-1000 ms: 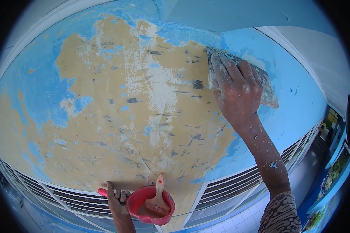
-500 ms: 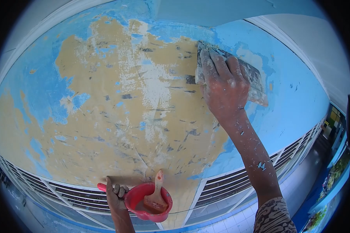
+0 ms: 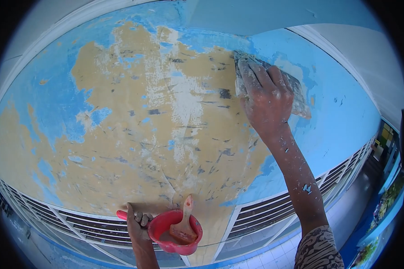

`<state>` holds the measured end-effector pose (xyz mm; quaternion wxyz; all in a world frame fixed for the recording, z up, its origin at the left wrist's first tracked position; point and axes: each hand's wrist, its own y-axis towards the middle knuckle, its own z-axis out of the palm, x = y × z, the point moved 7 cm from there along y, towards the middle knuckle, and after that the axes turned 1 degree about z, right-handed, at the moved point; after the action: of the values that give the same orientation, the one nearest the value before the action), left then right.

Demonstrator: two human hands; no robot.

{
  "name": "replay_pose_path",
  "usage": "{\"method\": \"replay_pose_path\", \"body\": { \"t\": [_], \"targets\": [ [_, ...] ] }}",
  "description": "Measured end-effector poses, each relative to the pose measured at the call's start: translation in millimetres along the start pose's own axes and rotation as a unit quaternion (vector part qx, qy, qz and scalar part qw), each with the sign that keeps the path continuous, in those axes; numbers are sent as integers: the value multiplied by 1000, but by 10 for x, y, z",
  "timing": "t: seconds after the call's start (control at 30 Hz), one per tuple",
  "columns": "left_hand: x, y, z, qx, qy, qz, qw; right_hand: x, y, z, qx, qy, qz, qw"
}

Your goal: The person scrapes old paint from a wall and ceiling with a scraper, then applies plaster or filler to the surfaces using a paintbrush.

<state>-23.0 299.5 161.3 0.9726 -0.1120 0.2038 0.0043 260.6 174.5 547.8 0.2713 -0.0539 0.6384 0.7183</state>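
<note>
My right hand (image 3: 270, 101) is pressed to the upper wall, its dusty fingers closed over a wide flat scraper (image 3: 298, 98). Pale and dark residue coats this tool, and its left edge lies at the border of the bare tan patch. Low in the view, my left hand (image 3: 138, 223) grips the handle of a red plastic dipper (image 3: 175, 247); the handle's red end (image 3: 121, 214) sticks out to the left. A paintbrush (image 3: 184, 224) leans inside the dipper, with its wooden handle up and its bristles down. Blue flakes cling to my right forearm.
Blue paint (image 3: 341, 112) surrounds the tan, streaked wall patch (image 3: 121, 112). Below are white-framed louvred windows (image 3: 260, 223) on both sides. A pale ceiling edge (image 3: 238, 15) runs above, and a tiled floor (image 3: 269, 259) shows at the bottom.
The view has shifted slightly, so wall and hands appear a little further right. My right hand and the scraper have barely moved on the wall. Both grips are unchanged.
</note>
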Motion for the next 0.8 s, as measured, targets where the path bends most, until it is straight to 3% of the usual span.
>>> {"method": "replay_pose_path", "body": {
  "t": [0.8],
  "targets": [
    [13,-16,-42,-35,15,43,998,16,9,0,-58,34,-12,998]
  ]
}}
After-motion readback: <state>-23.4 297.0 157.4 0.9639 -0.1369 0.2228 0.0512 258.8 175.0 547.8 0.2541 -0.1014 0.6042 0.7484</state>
